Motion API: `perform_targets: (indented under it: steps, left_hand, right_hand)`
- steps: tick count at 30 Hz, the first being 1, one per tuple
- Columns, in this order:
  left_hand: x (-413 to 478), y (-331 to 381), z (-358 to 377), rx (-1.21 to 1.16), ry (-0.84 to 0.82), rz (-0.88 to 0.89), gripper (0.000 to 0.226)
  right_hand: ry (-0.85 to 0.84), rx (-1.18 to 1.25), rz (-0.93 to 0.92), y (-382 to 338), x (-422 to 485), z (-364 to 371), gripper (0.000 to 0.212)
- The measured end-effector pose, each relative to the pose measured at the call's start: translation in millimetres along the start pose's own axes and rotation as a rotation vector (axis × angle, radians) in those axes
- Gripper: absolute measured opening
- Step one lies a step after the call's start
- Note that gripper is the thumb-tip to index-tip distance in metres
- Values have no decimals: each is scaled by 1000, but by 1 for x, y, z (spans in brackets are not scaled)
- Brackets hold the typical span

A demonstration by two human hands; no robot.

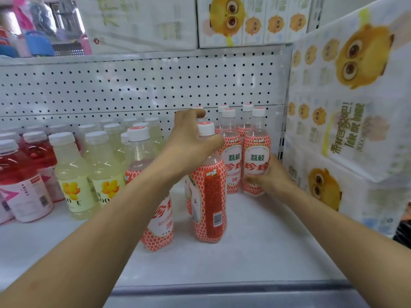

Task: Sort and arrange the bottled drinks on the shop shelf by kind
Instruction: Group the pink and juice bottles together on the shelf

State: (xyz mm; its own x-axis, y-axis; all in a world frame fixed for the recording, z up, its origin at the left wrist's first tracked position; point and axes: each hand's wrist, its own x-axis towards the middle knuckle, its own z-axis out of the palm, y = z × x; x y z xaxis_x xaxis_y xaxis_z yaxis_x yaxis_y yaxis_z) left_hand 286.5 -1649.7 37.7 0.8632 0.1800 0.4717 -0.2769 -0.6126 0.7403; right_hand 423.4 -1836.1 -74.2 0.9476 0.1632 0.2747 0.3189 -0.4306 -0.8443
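Both arms outstretched. Left hand (191, 141) grips front bottle (209, 196) neck; right hand (270, 174) grips right bottle (256, 150) low.

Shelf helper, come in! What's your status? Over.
Left hand grips barcode-side lychee bottle at neck. Right hand holds front-right lychee bottle. Yellow drinks close on left.

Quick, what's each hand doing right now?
Left hand grips the neck of the barcode-facing, red-labelled clear plastic bottle.
Right hand grips the rightmost front bottle.

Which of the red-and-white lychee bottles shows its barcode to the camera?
The lychee bottle whose neck the left hand grips, in the front row: its barcode faces out, while those beside it show front labels.
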Motion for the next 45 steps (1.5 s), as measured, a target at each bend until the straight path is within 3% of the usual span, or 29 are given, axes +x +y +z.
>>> perform_targets:
  steps: [5, 7, 9, 10, 12, 14, 15, 22, 26, 29, 31, 36, 45]
  left_hand:
    - [-3, 1, 0, -7, -8, 9, 67]
    - [-5, 0, -1, 7, -21, 21, 74]
    - [-7, -2, -3, 28, -37, 32, 79]
    - [-8, -2, -3, 28, -41, 35, 80]
    - [-9, -1, -3, 11, -45, 32, 78]
    - [-10, 1, -2, -16, -56, 23, 77]
    - [-10, 2, -3, -35, -65, 18, 79]
    - [-18, -3, -3, -183, -29, -89, 78]
    - [-28, -11, 16, -275, 54, -157, 89]
    - [-35, -24, 38, -330, 169, -164, 81]
    - [-40, -38, 55, -341, 210, -209, 89]
    - [-47, -77, 80, -289, 208, -292, 108]
    - [-46, -93, 84, -115, 181, -321, 105]
  right_hand:
    - [24, -10, 134, 12, 9, 7, 85]
    - [242, -73, 132, -2, -15, 9, 88]
    - [437, 25, -28, -28, -50, 13, 74]
    - [409, 156, -135, -45, -68, 15, 66]
    - [101, 320, -261, -72, -96, 27, 66]
    - [-178, 283, -256, -84, -108, 43, 75]
    - [-209, 267, -241, -86, -109, 49, 75]
    - [-128, 321, -166, -73, -101, 15, 50]
    - [25, 232, -137, -63, -98, -6, 66]
    - [151, 201, -97, -58, -98, -12, 77]
    - [145, 164, -76, -53, -98, -15, 85]
    - [-52, 107, -39, -28, -105, -17, 98]
    - [9, 120, -14, -11, -100, -7, 98]
